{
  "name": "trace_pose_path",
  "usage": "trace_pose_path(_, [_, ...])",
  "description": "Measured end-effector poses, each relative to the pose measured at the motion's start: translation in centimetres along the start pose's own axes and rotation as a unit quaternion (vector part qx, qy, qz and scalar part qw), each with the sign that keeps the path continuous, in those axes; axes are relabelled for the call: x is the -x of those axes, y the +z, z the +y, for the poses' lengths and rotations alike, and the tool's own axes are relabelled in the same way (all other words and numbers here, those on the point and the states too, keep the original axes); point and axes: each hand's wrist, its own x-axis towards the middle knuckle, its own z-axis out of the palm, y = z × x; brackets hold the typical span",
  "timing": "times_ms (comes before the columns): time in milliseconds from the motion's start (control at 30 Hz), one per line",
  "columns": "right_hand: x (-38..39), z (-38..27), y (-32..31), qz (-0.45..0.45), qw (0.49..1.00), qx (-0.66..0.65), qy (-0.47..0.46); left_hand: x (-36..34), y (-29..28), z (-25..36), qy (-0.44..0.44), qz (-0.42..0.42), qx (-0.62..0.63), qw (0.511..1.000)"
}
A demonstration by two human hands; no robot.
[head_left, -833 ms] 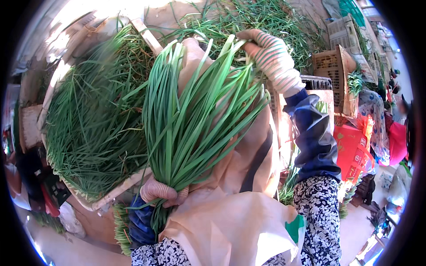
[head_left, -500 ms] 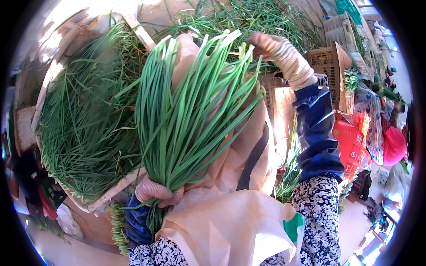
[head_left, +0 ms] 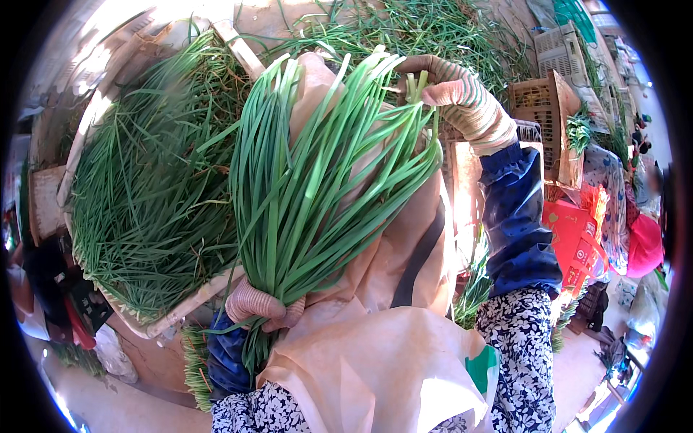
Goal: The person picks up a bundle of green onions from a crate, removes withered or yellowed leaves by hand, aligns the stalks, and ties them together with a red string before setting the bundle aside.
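Observation:
A large fanned bunch of garlic chives (head_left: 310, 195) stands over my lap, its pale cut ends pointing away from me. My left hand (head_left: 263, 307), in a striped knit glove, is closed around the leafy lower part of the bunch. At the bunch's far right edge, my gloved right hand (head_left: 447, 86) pinches a few pale stalk ends between thumb and fingers. Beneath the chives, a beige apron (head_left: 361, 346) covers my lap. The tips of some right-hand fingers are hidden behind the stalks.
On the left stands a big pale-rimmed basket (head_left: 180, 307) full of chives. More loose chives (head_left: 426, 32) lie on the ground ahead. To the right are a brown plastic crate (head_left: 533, 108), a white crate (head_left: 559, 54) and a red bag (head_left: 570, 234).
My right hand has closed on stalk ends at the bunch's right edge, where before it hovered just beside them. The view has shifted slightly; my left hand keeps its hold.

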Motion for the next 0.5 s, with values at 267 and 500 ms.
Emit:
trace_pose_path(267, [1.2,0.6,-1.2,-0.021,1.000,-0.001,-0.009,0.0,0.1,0.0,0.011,-0.002,-0.034,0.999])
trace_pose_path(500, [2.5,1.0,-2.2,-0.075,0.993,-0.065,-0.068,-0.8,-0.9,-0.1,0.017,-0.072,-0.011,0.997])
